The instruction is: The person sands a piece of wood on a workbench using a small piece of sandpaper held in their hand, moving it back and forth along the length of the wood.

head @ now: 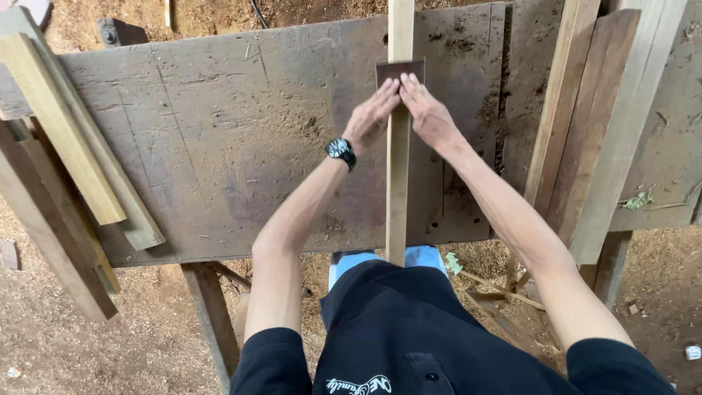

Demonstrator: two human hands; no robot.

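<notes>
Bare stretch of dusty brown wooden worktop [219, 146] lying open at left; stacked pale wooden planks [73, 146] crowding left edge, leaning brown boards [592, 124] blocking right.

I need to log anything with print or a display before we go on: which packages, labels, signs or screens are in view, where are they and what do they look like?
No packages, labels or signs in view.
Wristwatch: on the left wrist, round dark face with a black strap; its dial is too small to make out.
Shirt print: small white script on the black shirt, bottom edge of the view.
</notes>
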